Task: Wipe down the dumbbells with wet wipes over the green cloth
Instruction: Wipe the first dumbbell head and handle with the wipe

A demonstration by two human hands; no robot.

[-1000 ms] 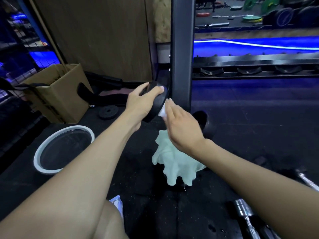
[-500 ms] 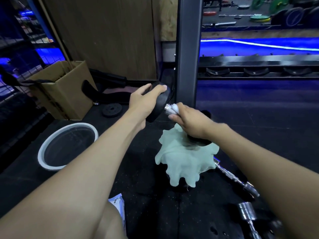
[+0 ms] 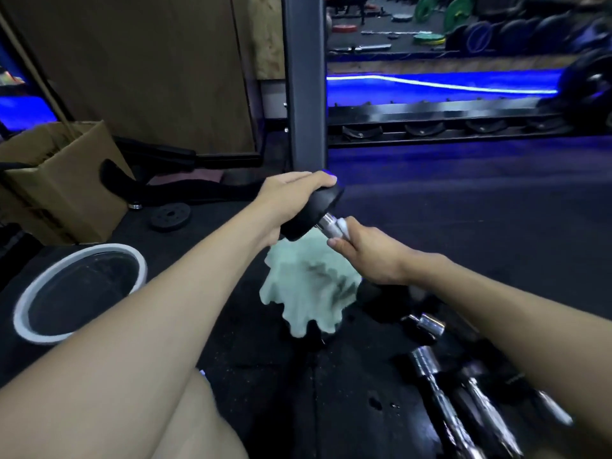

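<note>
The black rubber gym floor fills most of the frame, and a grey steel upright post rises from it at top centre, with a brown wooden panel to its left and a long black dumbbell rack running to the right under a blue light strip. At the left edge stands an open brown cardboard box, and below it, at lower left, lies a round white-rimmed bin. A small black weight plate lies flat on the floor beside the box.

In the middle of the frame a crumpled pale green cloth is spread on the floor. Just above it, held off the floor and tilted, is the black-headed dumbbell with a chrome handle. The left hand lies over its upper head, fingers laid along the top and curled round the rim, so this grip holds the head. The right hand is closed round the handle just below that head, and a white wet wipe is pinched between its fingers and the chrome. The lower head is hidden behind the right hand.

At lower right, several more chrome-handled dumbbells lie on the floor, blurred, near the cloth's right edge.
</note>
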